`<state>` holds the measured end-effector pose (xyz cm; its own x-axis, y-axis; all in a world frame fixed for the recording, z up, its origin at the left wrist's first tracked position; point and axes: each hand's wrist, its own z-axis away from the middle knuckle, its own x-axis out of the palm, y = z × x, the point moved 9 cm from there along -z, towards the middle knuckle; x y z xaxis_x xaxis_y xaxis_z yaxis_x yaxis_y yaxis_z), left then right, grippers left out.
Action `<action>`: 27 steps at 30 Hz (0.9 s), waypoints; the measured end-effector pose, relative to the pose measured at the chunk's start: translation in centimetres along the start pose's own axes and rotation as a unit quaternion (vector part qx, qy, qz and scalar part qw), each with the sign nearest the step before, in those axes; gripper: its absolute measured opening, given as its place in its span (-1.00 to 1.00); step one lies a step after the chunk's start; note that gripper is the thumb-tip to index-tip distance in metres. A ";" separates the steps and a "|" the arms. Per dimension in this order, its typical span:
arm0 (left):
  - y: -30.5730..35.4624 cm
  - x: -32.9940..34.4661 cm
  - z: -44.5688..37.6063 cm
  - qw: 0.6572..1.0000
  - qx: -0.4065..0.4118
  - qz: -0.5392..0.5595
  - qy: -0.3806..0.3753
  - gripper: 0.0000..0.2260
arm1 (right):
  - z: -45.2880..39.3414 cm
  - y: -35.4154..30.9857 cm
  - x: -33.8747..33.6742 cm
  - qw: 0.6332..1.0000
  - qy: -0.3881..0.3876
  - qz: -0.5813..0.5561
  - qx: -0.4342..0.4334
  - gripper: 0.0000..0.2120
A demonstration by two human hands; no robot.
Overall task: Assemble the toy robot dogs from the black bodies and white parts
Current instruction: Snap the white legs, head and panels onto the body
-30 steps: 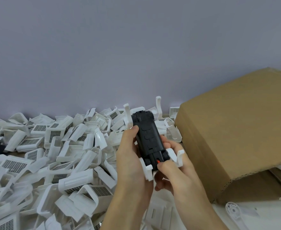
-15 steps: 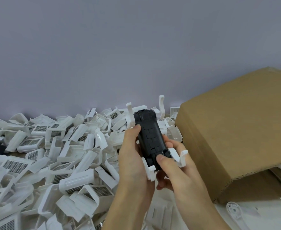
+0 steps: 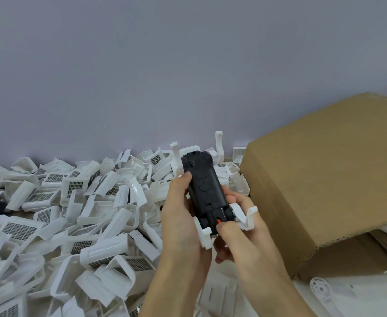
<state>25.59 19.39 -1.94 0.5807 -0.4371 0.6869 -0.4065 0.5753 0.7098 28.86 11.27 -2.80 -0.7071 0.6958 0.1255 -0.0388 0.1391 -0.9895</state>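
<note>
Head cam: your left hand grips the black body, w/ four white legs on; right hand pinches its near end. Shell pile at 9 o'clock untouched, so plenty left imo.

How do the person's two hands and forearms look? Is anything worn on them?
Both the left hand and the right hand are bare: no gloves, rings, watch or bracelet show. The forearms are uncovered to the frame's bottom edge; no sleeve is visible.
</note>
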 end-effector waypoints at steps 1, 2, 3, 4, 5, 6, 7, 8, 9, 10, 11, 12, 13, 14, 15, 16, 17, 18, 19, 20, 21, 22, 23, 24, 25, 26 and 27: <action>-0.1 0.0 -0.1 1.000 -0.006 -0.002 -0.001 -0.54 | 0.0 -0.1 0.0 1.000 0.003 0.004 -0.004 -0.58; -0.1 0.1 -0.2 1.000 -0.011 -0.006 -0.002 -0.52 | 0.0 -0.1 0.0 1.000 0.005 0.006 -0.006 -0.59; -0.1 0.1 -0.3 1.000 -0.014 -0.007 -0.003 -0.51 | 0.0 -0.1 0.0 1.000 0.006 0.008 -0.006 -0.60; -0.2 0.1 -0.3 1.000 -0.017 -0.003 -0.002 -0.53 | 0.0 -0.2 0.1 1.000 0.006 0.008 -0.004 -0.61; -0.3 0.0 -0.2 1.000 -0.018 0.005 0.000 -0.57 | 0.0 -0.3 0.0 1.000 0.007 0.002 -0.003 -0.62; -0.3 -0.1 -0.1 1.000 -0.017 0.014 0.000 -0.62 | 0.1 -0.3 0.0 1.000 0.007 -0.009 -0.001 -0.62; -0.3 -0.2 0.1 1.000 -0.012 0.021 -0.006 -0.65 | 0.1 -0.4 -0.1 1.000 0.005 -0.023 0.001 -0.62; -0.1 0.0 0.2 1.000 -0.003 0.026 -0.015 -0.65 | 0.0 -0.4 -0.2 0.999 0.000 -0.034 0.003 -0.60; 0.2 0.0 0.3 0.999 0.010 0.038 -0.020 -0.62 | -0.3 -0.5 -0.3 0.999 0.001 -0.043 0.006 -0.58; 0.6 -0.2 0.4 0.998 0.023 0.056 -0.018 -0.60 | -0.6 -0.2 -0.6 0.998 0.010 -0.053 0.014 -0.55; 1.0 -0.3 0.4 0.996 0.037 0.077 -0.016 -0.61 | -0.8 -0.1 -1.0 0.997 0.024 -0.064 0.022 -0.53; 1.4 -0.6 0.4 0.994 0.051 0.097 -0.009 -0.63 | -0.9 -0.1 -1.5 0.996 0.043 -0.070 0.019 -0.49; 1.8 -1.1 0.3 0.992 0.064 0.112 0.006 -0.67 | -0.8 -0.4 -1.9 0.996 0.065 -0.064 0.003 -0.47; 2.1 -1.8 0.3 0.989 0.077 0.122 0.028 -0.71 | -0.6 -0.8 -2.5 0.995 0.090 -0.037 -0.021 -0.50; 2.5 -2.5 0.2 0.986 0.090 0.132 0.052 -0.72 | -0.3 -1.2 -3.1 0.992 0.119 0.010 -0.045 -0.53; 2.7 -3.2 0.2 0.982 0.099 0.144 0.072 -0.70 | 0.0 -1.5 -3.7 0.985 0.146 0.068 -0.063 -0.53; 3.0 -3.7 0.1 0.978 0.107 0.157 0.087 -0.69 | 0.1 -1.6 -4.1 0.975 0.165 0.127 -0.074 -0.53; 3.4 -4.2 0.1 0.975 0.116 0.165 0.098 -0.69 | 0.2 -1.5 -4.4 0.965 0.176 0.181 -0.077 -0.55; 3.7 -4.4 0.0 0.972 0.126 0.169 0.102 -0.72 | 0.1 -1.5 -4.4 0.953 0.177 0.233 -0.075 -0.58; 4.0 -4.6 0.0 0.971 0.134 0.170 0.102 -0.76 | 0.0 -1.3 -4.3 0.941 0.168 0.285 -0.068 -0.59; 4.1 -4.7 -0.1 0.970 0.137 0.170 0.102 -0.80 | -0.1 -1.0 -3.9 0.928 0.151 0.335 -0.062 -0.59; 4.1 -4.7 -0.2 0.971 0.135 0.172 0.098 -0.84 | -0.2 -0.5 -3.5 0.914 0.127 0.382 -0.055 -0.56; 4.1 -4.6 -0.3 0.972 0.128 0.170 0.097 -0.85 | -0.2 0.0 -2.9 0.897 0.099 0.428 -0.049 -0.53; 3.9 -4.6 -0.3 0.974 0.119 0.162 0.101 -0.86 | -0.2 0.4 -2.4 0.877 0.072 0.473 -0.038 -0.51; 3.8 -4.6 -0.3 0.977 0.111 0.150 0.105 -0.85 | -0.2 0.7 -1.8 0.857 0.050 0.512 -0.027 -0.52; 3.7 -4.5 -0.3 0.979 0.107 0.135 0.113 -0.83 | -0.2 0.9 -1.5 0.841 0.037 0.539 -0.018 -0.54; 3.6 -4.5 -0.3 0.981 0.106 0.113 0.119 -0.81 | -0.2 1.0 -1.2 0.829 0.029 0.558 -0.013 -0.55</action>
<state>21.79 23.63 -2.53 0.5970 -0.1275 0.7920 -0.6660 0.4716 0.5779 29.84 10.74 -3.88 -0.2571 0.4335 -0.8637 0.6323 -0.6004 -0.4896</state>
